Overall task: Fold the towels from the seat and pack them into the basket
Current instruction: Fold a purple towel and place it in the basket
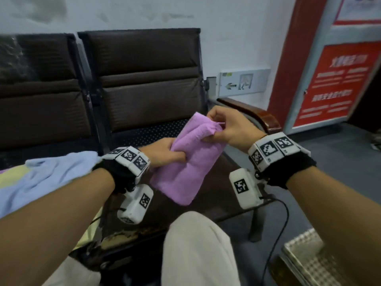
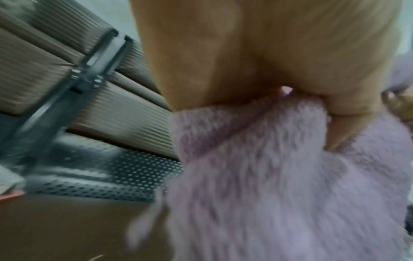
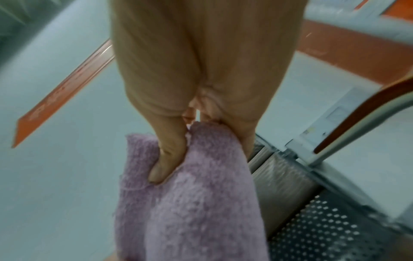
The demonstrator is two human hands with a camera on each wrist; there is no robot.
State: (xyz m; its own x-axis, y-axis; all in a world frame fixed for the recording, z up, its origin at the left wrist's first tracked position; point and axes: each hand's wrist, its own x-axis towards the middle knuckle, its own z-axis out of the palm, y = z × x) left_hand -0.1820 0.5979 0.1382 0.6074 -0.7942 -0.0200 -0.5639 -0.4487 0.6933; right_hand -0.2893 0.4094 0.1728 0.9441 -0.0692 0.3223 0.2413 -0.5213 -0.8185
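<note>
A folded purple towel [image 1: 189, 159] hangs in the air above the brown seat [image 1: 206, 201], held by both hands. My left hand [image 1: 165, 151] grips its left edge, fingers curled into the cloth [image 2: 290, 176]. My right hand [image 1: 226, 126] pinches the towel's upper right corner, thumb pressed on the pile [image 3: 190, 203]. A light blue towel [image 1: 47, 178] lies crumpled on the neighbouring seat at the left, over a pale yellow one [image 1: 14, 176]. A corner of a clear patterned basket [image 1: 313, 256] shows on the floor at the lower right.
Dark brown padded seat backs [image 1: 144, 79] stand behind the towels. A wooden armrest [image 1: 253, 114] ends the bench at the right. A red notice board [image 1: 338, 83] leans on the wall. My light trouser leg [image 1: 198, 248] is below, and a black cable [image 1: 280, 230] hangs from my right wrist.
</note>
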